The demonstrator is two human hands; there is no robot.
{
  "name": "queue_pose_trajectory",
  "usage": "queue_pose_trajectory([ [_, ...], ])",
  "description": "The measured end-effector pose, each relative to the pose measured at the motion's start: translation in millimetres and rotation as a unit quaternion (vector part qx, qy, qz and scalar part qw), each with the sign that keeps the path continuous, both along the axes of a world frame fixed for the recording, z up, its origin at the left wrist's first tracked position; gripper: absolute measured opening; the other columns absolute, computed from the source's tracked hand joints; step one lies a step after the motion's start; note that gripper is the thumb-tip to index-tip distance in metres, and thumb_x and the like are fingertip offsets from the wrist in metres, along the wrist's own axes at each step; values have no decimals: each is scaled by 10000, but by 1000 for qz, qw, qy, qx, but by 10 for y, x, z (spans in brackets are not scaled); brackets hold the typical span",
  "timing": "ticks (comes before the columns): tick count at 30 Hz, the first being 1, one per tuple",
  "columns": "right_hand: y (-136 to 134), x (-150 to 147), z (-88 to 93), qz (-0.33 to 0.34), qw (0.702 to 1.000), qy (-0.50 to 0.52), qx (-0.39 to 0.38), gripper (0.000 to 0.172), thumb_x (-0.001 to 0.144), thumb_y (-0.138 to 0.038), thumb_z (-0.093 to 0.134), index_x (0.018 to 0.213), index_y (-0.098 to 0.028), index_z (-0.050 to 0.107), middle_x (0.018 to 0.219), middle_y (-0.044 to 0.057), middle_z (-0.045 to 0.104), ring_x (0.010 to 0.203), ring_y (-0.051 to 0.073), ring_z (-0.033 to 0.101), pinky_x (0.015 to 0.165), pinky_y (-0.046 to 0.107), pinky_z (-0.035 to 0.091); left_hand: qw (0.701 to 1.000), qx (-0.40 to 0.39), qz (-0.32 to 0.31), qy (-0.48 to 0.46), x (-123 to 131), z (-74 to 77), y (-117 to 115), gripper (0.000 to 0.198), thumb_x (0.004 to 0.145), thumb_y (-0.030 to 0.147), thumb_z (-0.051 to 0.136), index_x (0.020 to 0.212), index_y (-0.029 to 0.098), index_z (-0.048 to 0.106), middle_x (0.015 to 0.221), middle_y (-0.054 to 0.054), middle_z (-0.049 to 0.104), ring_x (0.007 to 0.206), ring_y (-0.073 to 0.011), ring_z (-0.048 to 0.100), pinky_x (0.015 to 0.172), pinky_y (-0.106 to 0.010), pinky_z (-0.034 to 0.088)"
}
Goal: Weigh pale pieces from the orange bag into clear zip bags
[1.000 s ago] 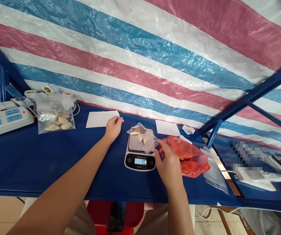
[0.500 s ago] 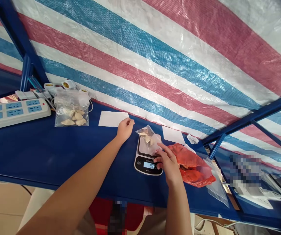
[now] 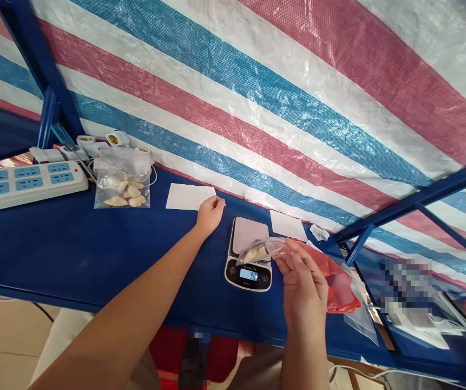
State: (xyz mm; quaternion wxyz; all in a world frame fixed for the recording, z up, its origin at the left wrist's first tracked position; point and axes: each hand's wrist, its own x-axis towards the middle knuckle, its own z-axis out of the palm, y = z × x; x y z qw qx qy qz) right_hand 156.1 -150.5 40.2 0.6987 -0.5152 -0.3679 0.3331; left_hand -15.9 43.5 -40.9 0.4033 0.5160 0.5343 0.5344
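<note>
My right hand [image 3: 302,281] pinches a small clear bag [image 3: 262,251] of pale slices and holds it just above the front of a small digital scale [image 3: 249,254]. The scale's platform is bare and its display is lit. My left hand [image 3: 209,212] rests on the blue table [image 3: 54,244] left of the scale, fingers curled against the corner of a white paper slip [image 3: 189,196]. A red plastic bag [image 3: 338,284] lies right of the scale, partly behind my right hand.
At the far left stand a white power strip [image 3: 24,183], some white plugs [image 3: 111,140] and a clear bag of pale pieces [image 3: 122,183]. Another white slip [image 3: 287,225] lies behind the scale. Blue frame bars cross at right; a striped tarp forms the back wall.
My right hand has lifted the small clear bag off the scale platform and drawn it forward and to the right. My left hand has stayed by the paper slip.
</note>
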Motion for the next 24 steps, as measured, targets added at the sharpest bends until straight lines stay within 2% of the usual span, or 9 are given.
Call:
queue_pose_trajectory([
  [4, -121, -21, 90, 9, 1000, 0, 18, 247, 900, -378, 743, 1109, -261, 801, 1174, 82, 775, 1108, 286, 727, 1032, 532, 540, 1000, 0, -4, 0, -3, 9, -6, 269, 891, 403, 504, 727, 214, 604, 579, 24, 500, 612, -168, 496, 648, -311, 395],
  [11, -72, -62, 192, 21, 999, 1, 26, 264, 906, -387, 747, 1131, -252, 778, 1262, 91, 740, 1188, 316, 699, 1067, 619, 519, 1000, 0, -2, 2, -2, 31, -20, 266, 891, 398, 509, 725, 215, 606, 579, 23, 511, 600, -167, 500, 642, -315, 398],
  [15, 29, -98, 224, 7, 1000, 19, 3, 335, 862, -382, 787, 1156, -222, 766, 1268, 106, 735, 1208, 334, 693, 1079, 583, 523, 1000, 0, 0, 1, 2, 35, -20, 263, 888, 393, 512, 720, 214, 606, 579, 23, 517, 596, -166, 503, 640, -314, 404],
  [18, 171, -103, 240, 25, 999, 43, 21, 352, 855, -383, 784, 1165, -219, 760, 1303, 115, 714, 1228, 335, 680, 1069, 566, 530, 1000, 0, -1, 1, 2, 29, -18, 263, 887, 393, 512, 719, 215, 608, 576, 22, 514, 591, -167, 499, 635, -316, 403],
  [21, 227, -74, 187, 37, 998, 34, 27, 358, 871, -402, 760, 1184, -228, 745, 1313, 113, 703, 1233, 326, 674, 1040, 542, 546, 1000, 0, -1, 3, 1, 23, -17, 262, 888, 396, 513, 724, 216, 611, 572, 21, 508, 591, -168, 494, 633, -317, 400],
  [24, 73, -7, -14, 7, 998, -17, -53, 403, 871, -451, 758, 1199, -217, 738, 1277, 117, 722, 1170, 315, 699, 970, 480, 577, 1000, 1, 0, 3, 3, 18, -13, 262, 889, 397, 514, 729, 216, 615, 570, 23, 507, 591, -168, 493, 635, -314, 401],
])
